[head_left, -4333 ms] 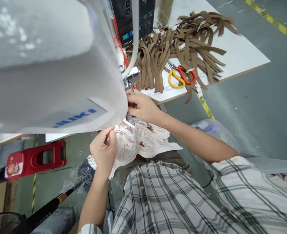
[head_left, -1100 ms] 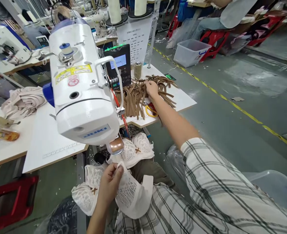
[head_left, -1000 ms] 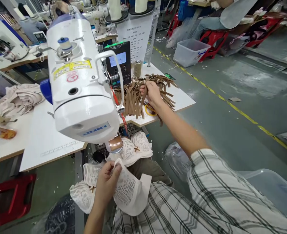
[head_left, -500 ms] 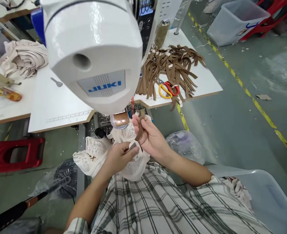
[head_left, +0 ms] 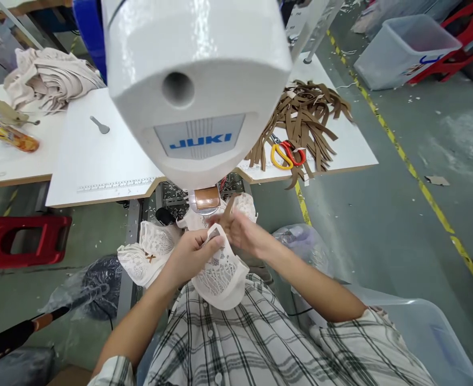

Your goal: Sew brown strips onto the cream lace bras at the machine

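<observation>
My left hand pinches the pointed top of a white lace bra cup between thumb and fingers. A small grey patch shows beside the thumb. My right hand, blurred by motion, is closed around a brown strap just right of that cup tip. Another lace cup with a small brown bow hangs to the left of my left hand. More white lace lies beneath the sewing machine head, close to its needle area, which is partly hidden.
A heap of brown straps covers the table's right side, with yellow-and-red scissors on its front edge. Folded beige fabric is at the left, near a small grey tool. A clear plastic bin stands by my right elbow.
My right hand has shifted slightly downward with the strap, and the strap's end now points up. The held cup has turned flatter toward me. The view has moved a little.
</observation>
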`<state>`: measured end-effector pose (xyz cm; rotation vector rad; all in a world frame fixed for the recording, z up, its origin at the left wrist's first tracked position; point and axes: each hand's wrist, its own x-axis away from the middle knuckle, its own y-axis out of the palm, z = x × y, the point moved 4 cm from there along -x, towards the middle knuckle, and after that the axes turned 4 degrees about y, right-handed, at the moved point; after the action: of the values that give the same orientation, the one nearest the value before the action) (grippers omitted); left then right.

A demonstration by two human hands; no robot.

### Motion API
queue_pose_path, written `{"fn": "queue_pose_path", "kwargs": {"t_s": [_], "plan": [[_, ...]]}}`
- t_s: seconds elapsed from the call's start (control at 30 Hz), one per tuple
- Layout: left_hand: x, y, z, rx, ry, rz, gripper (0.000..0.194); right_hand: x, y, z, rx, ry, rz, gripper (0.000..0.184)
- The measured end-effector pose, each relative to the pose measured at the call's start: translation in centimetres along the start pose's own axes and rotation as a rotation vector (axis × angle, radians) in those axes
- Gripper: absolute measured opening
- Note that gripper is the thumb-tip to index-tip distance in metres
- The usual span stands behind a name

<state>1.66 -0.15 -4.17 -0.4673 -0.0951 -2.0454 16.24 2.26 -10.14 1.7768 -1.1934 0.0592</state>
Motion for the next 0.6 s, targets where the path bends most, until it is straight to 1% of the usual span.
{"fn": "queue_pose_path", "kwargs": {"t_s": [0.03,0.07,0.1,0.17,0.23,0.27,0.3,0.33,0.43,0.47,0.5,0.57,0.6], "plan": [[-0.1,0.0,0.0,0.001,-0.001,0.018,0.043,0.4,0.5,0.7,0.070,0.040,-0.067,0.045],[-0.2,0.1,0.0,-0.004,-0.001,0.027,0.042,0.6,0.8,1.0,0.115,0.037,-0.090,0.044],[-0.4,0.2,0.0,-0.013,0.000,0.033,0.042,0.8,0.8,0.9,0.137,0.000,-0.071,0.041],[-0.5,0.3,0.1,-0.041,0.004,0.052,0.041,0.8,0.3,-0.3,0.133,-0.115,0.048,0.035],[-0.6,0.1,0.2,-0.090,0.034,0.114,0.040,0.9,-0.5,-2.2,0.111,-0.232,0.164,0.029],[-0.6,0.0,0.4,-0.123,0.058,0.156,0.041,0.9,-0.8,-3.2,0.117,-0.284,0.186,0.026],[-0.6,-0.2,0.5,-0.157,0.080,0.195,0.041,1.1,-0.8,-4.0,0.152,-0.319,0.170,0.024],[-0.6,-0.3,0.5,-0.185,0.098,0.223,0.041,1.3,-0.5,-4.7,0.221,-0.330,0.113,0.022],[-0.7,-0.3,0.7,-0.208,0.126,0.252,0.040,2.0,1.3,-5.3,0.552,-0.295,-0.132,0.019],[-0.7,-0.3,0.8,-0.207,0.127,0.258,0.040,2.3,1.9,-5.3,0.657,-0.303,-0.171,0.019],[-0.7,-0.3,0.8,-0.209,0.128,0.266,0.040,2.5,2.4,-5.3,0.746,-0.325,-0.176,0.019],[-0.6,-0.4,1.0,-0.226,0.154,0.288,0.039,2.7,3.1,-5.5,0.859,-0.387,-0.114,0.020],[-0.5,-0.4,1.1,-0.234,0.188,0.292,0.037,2.8,3.4,-5.6,0.880,-0.410,-0.083,0.019]]}}
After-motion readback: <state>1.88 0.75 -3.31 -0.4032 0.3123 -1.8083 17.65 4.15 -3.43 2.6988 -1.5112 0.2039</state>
